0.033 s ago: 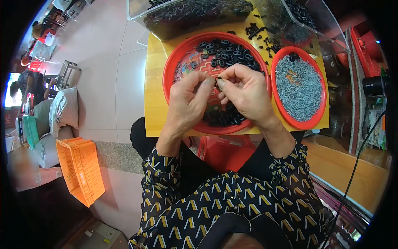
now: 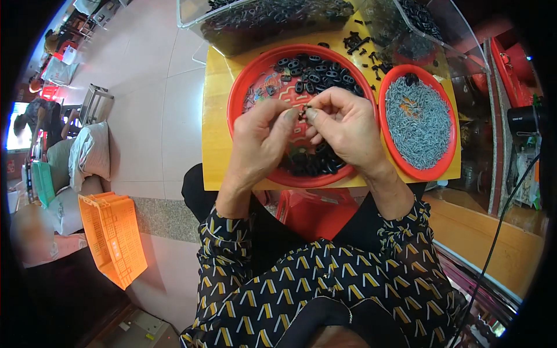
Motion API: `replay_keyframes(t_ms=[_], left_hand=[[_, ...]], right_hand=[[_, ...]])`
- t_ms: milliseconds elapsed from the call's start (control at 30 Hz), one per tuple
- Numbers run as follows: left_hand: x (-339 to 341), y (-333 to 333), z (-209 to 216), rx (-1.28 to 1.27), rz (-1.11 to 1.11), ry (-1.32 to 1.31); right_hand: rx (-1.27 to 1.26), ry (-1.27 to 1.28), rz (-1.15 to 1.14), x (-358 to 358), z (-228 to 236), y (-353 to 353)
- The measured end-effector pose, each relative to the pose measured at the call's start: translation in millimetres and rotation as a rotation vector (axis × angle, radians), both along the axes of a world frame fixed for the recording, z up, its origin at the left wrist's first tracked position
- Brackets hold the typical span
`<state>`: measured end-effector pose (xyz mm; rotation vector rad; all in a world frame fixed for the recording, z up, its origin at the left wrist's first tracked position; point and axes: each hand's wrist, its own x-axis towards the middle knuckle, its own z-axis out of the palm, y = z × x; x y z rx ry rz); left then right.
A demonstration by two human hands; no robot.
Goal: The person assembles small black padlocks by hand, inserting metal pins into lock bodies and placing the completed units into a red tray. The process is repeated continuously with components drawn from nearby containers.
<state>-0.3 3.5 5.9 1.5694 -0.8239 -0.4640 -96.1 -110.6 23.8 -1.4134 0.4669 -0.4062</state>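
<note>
My left hand point(image 2: 261, 136) and my right hand point(image 2: 347, 124) meet over a round red tray point(image 2: 236, 87), fingertips nearly touching. Between them is a small dark part point(image 2: 303, 111), pinched by thumb and forefinger on both sides; its exact shape is mostly hidden. Black two-holed oval pieces point(image 2: 331, 75) lie heaped along the tray's far right side. More black pieces point(image 2: 313, 162) are gathered in its near part, below my hands. Right of it, an oval red tray point(image 2: 387, 139) is filled with small silvery screws point(image 2: 419, 124).
Both trays stand on a yellow board point(image 2: 217, 168). Clear plastic bins point(image 2: 278, 29) of black parts stand at the far edge, with loose black pieces point(image 2: 371, 58) scattered beside them. An orange crate point(image 2: 113, 238) sits on the floor at left. A black cable point(image 2: 499, 238) hangs at right.
My left hand has shifted slightly left, and the fingers of my right hand have moved slightly up. The dark part stays between my fingertips.
</note>
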Motion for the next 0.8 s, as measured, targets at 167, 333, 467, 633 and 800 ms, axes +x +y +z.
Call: replay_keyframes(t_ms=[167, 333, 467, 633, 800], left_hand=[[24, 26, 17, 0.297, -0.213, -0.456], [8, 24, 17, 0.530, -0.381, -0.684], [-2, 20, 13, 0.584, -0.358, -0.719], [7, 9, -8, 0.281, -0.134, -0.481], [1, 1, -12, -0.050, 0.072, -0.097]], right_hand=[[-0.024, 0.036, -0.016, -5, 8, -17], [-0.106, 0.061, 0.008, -4, 2, -15], [-0.146, 0.088, 0.016, -6, -1, -18], [0.008, 0.050, 0.070, -4, 1, -19], [0.226, -0.069, 0.117, -4, -4, -14]])
